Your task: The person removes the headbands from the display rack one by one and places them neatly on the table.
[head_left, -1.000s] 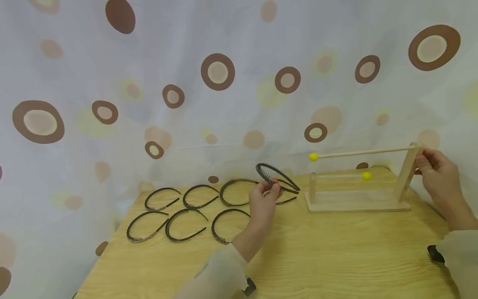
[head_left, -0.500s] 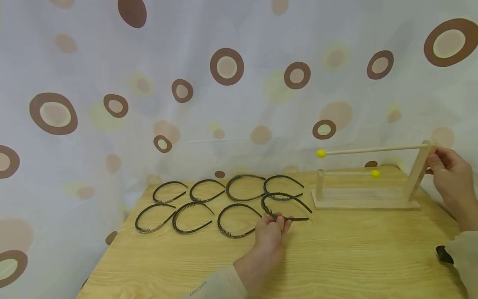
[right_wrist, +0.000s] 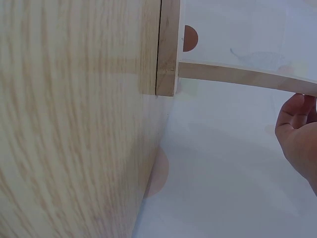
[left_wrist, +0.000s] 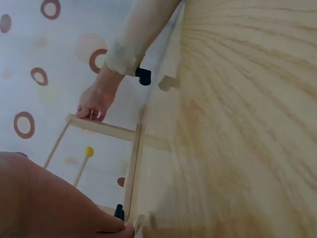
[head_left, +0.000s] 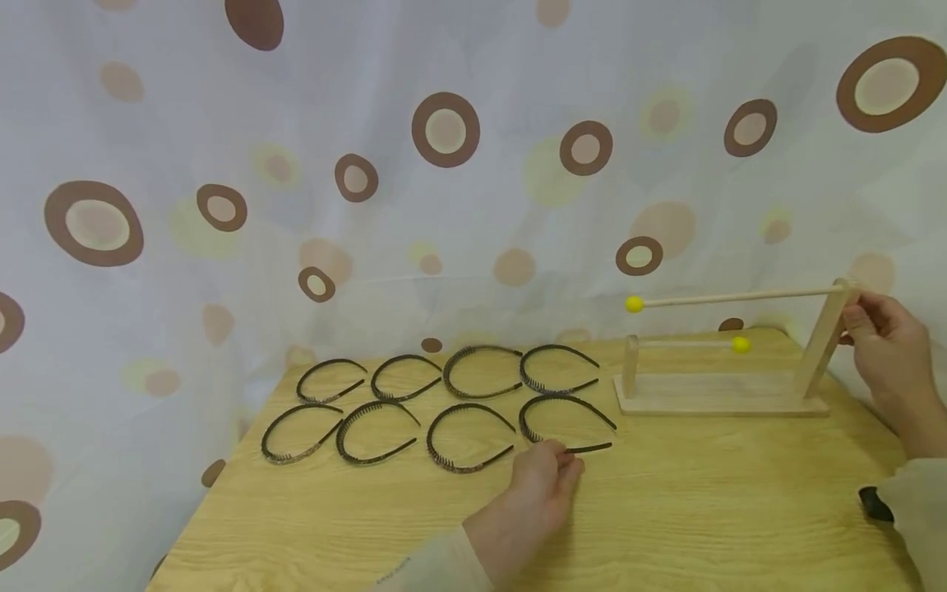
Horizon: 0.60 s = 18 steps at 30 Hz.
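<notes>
In the head view, my left hand pinches the near arm of a black toothed headband lying at the right end of the front row. My fingers cover part of that arm. The left wrist view shows a dark end of the headband by the fingertips, low against the tabletop. On the right, my right hand holds the top of the tall upright of a wooden stand. From its two uprights run thin rods tipped with yellow balls. The right wrist view has my right hand at the upright's end.
Several similar headbands, one of them a front-row headband, lie in two rows on the wooden table. A light curtain with brown circles hangs right behind the table. The stand's base sits near the back right edge.
My left hand has brought the headband down from above the back row to the front row's right end. The right hand stays on the stand. The view has shifted slightly.
</notes>
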Motion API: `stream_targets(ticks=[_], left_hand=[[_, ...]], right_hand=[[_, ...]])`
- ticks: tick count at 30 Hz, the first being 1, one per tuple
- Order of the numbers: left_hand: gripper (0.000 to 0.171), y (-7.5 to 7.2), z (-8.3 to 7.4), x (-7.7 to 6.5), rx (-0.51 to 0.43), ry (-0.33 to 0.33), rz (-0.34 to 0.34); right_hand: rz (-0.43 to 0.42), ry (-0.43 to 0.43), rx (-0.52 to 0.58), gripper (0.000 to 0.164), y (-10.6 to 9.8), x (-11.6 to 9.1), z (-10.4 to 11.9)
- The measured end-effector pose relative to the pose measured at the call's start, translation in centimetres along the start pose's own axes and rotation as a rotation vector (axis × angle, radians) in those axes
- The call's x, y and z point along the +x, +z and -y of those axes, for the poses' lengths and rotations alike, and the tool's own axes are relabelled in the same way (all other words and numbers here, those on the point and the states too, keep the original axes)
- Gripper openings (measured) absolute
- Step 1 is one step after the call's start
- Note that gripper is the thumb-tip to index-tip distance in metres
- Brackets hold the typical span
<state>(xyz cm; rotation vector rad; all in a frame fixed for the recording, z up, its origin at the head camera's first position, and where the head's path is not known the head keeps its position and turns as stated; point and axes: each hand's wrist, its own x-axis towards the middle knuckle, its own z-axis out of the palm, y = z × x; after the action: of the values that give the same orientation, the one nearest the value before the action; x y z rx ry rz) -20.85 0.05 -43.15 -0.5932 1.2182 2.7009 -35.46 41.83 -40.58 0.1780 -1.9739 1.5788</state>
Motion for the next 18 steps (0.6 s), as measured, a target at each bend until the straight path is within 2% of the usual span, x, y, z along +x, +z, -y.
stream_targets(ticks=[5, 11, 13, 14, 16, 18], left_hand=[[0.072, 0.1, -2.0, -0.6, 0.021, -0.129, 0.046], [0.082, -0.4, -4.4, -1.6, -0.052, -0.266, 0.107], [0.085, -0.6, -5.4, -2.3, -0.035, -0.286, 0.137], [0.085, -0.7, -6.0, -2.6, 0.005, -0.270, 0.172], [0.080, -1.0, -7.5, -3.2, 0.154, -0.174, 0.263], [0.072, -1.6, -9.4, -3.6, 0.371, 0.009, 0.349]], right_hand=[[-0.011, -0.012, -0.039, 0.024, -0.2, -0.1, 0.3], [-0.010, 0.003, -0.018, 0.021, -0.5, 0.0, 0.2], [-0.006, 0.021, -0.034, 0.020, -0.5, -0.1, 0.2], [-0.006, 0.030, -0.067, 0.019, -0.5, -0.2, 0.3], [-0.030, 0.048, -0.138, 0.025, -0.4, -0.3, 0.9], [-0.046, 0.074, -0.211, 0.034, -0.3, -0.3, 2.1]])
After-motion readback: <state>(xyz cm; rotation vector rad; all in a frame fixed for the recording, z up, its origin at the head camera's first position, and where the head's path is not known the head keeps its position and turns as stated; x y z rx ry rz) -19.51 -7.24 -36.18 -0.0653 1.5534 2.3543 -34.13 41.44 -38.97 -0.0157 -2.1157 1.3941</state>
